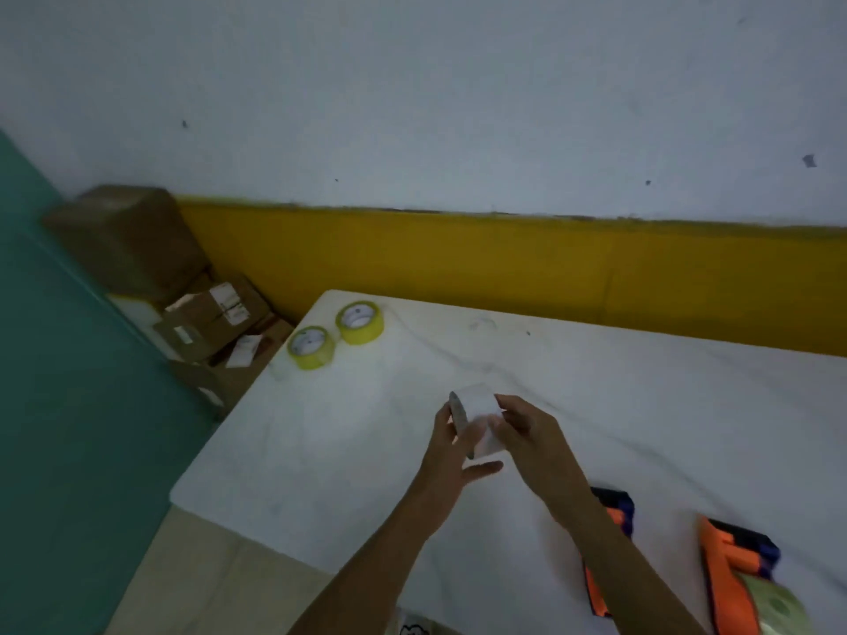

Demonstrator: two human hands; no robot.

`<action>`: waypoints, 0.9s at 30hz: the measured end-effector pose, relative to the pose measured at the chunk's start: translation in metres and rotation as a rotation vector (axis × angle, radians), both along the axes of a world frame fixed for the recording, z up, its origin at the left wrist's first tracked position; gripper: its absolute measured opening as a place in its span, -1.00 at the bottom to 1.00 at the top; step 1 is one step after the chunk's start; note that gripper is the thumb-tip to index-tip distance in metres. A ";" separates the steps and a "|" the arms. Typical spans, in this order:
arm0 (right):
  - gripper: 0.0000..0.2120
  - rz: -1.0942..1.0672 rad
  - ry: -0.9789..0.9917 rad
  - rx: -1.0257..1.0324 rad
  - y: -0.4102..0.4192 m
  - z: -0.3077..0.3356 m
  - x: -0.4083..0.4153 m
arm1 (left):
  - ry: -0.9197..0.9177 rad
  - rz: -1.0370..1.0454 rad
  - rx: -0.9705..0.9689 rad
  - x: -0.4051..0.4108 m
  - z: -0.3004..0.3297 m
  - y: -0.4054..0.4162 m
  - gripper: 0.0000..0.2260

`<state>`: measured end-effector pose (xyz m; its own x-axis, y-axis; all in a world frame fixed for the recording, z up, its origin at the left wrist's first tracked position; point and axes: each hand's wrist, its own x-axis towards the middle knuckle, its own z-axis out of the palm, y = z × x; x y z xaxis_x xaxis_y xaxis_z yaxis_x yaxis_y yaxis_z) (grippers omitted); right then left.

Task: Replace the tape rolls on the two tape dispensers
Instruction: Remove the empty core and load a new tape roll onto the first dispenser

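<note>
We see both hands meeting over the middle of the tabletop point(321, 451). The left hand point(451, 444) has its fingers closed around a thin dark object point(459, 417), blurred, whose nature we cannot tell. The right hand point(527, 435) pinches a pale, whitish piece point(481, 410) that stands between the two hands; it is washed out, and we cannot say whether it is paper, film or an empty core. The right fingers cover its near edge, and the left thumb point(481, 470) sticks out below it.

Behind the right forearm, near the lower edge, lies a dispenser point(616, 524), orange and dark blue, mostly hidden by the arm. Further right of that arm lies a second dispenser point(728, 570), also orange and blue, with a pale greenish roll point(779, 607) on it; both are cut off by the frame's bottom edge.

Well beyond the left hand, towards the far left corner of the tabletop, two yellow rolls point(311, 348) point(360, 322) lie flat, just beside each other, with white cores showing.

Past that corner, on the floor, brown boxes point(215, 313) are stacked against a wall point(458, 107) with a yellow band point(504, 263); their labels are too blurred to read. The whole view is dim and soft.
</note>
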<state>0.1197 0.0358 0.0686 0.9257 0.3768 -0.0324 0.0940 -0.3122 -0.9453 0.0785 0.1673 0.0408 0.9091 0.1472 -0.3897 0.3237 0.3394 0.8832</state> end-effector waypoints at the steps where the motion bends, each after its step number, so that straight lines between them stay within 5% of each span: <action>1: -0.78 0.013 -0.008 -0.054 0.017 -0.005 0.009 | 0.023 -0.014 0.032 0.011 -0.002 0.019 -0.26; 5: -0.61 0.023 -0.084 -0.401 0.079 -0.030 0.054 | 0.110 -0.099 0.319 0.079 -0.023 0.103 -0.07; 13: -0.68 0.031 -0.076 -0.429 0.163 -0.034 0.143 | 0.150 -0.453 1.293 0.207 -0.071 0.211 -0.02; 18: -0.74 -0.018 -0.017 -0.443 0.169 -0.046 0.170 | 0.062 -0.633 1.232 0.236 -0.091 0.233 0.03; 24: -0.76 -0.045 0.035 -0.405 0.172 -0.058 0.182 | -0.085 -0.222 1.511 0.248 -0.109 0.302 -0.37; 27: -0.78 -0.051 0.064 -0.350 0.180 -0.064 0.177 | 0.006 -0.394 1.630 0.252 -0.128 0.331 -0.53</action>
